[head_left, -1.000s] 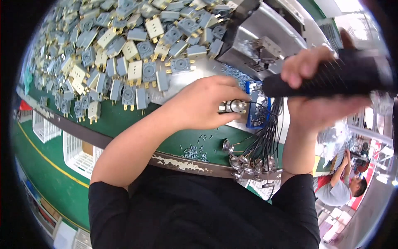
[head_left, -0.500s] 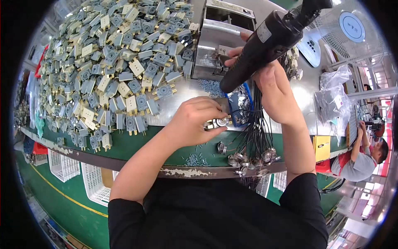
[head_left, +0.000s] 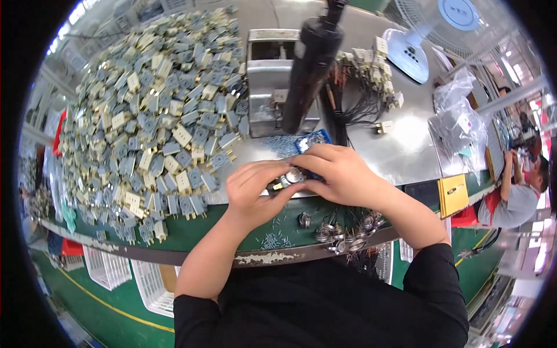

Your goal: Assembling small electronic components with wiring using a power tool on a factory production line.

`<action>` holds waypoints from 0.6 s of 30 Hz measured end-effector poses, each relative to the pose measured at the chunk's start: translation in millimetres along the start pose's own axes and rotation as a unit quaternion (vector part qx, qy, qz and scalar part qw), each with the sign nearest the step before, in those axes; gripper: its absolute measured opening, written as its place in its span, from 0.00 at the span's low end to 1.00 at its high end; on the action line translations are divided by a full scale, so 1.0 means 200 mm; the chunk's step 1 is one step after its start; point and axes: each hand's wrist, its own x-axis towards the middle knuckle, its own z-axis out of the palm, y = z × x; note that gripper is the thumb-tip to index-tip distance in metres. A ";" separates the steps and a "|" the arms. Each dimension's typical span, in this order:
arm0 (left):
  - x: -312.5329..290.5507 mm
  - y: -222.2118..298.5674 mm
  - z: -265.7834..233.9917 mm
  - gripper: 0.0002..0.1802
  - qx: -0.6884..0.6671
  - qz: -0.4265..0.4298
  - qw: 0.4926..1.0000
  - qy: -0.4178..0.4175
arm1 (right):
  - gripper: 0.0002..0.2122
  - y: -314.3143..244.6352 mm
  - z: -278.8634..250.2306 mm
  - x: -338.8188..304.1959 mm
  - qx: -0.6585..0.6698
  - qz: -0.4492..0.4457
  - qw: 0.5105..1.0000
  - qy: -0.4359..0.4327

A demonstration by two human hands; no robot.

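The left hand (head_left: 255, 187) holds a plug (head_left: 282, 183) with a metal cap (head_left: 294, 174), grip narrow, above the worktop (head_left: 400, 153); the right hand (head_left: 337, 175) touches it, its grip I cannot tell. This seems unfinished; loose plugs (head_left: 154, 130) lie at ten o'clock, wired plugs (head_left: 377, 64), perhaps done, at one.

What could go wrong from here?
Silver disc-shaped metal part, between left hand and right hand: might shift if a grip loosens.
Black cylindrical tool, unheld beyond it: might swing into either hand.
Loose small silver screws by the chipped brown bench edge: a forearm could sweep some off.
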 end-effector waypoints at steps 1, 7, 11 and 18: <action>0.01 0.01 0.00 0.21 0.013 0.001 1.000 0.011 | 0.21 0.02 0.02 0.00 -0.016 -0.014 0.999 0.024; 0.01 0.05 -0.02 0.22 -0.023 -0.056 0.998 0.010 | 0.20 0.04 0.04 -0.01 -0.038 -0.042 0.994 0.091; -0.01 0.01 -0.04 0.26 0.005 -0.038 0.999 -0.003 | 0.22 0.06 0.08 0.02 -0.038 -0.056 0.993 0.100; 0.01 -0.02 -0.03 0.42 -0.048 0.008 0.999 0.020 | 0.12 0.30 -0.03 -0.01 0.068 -0.096 0.938 0.325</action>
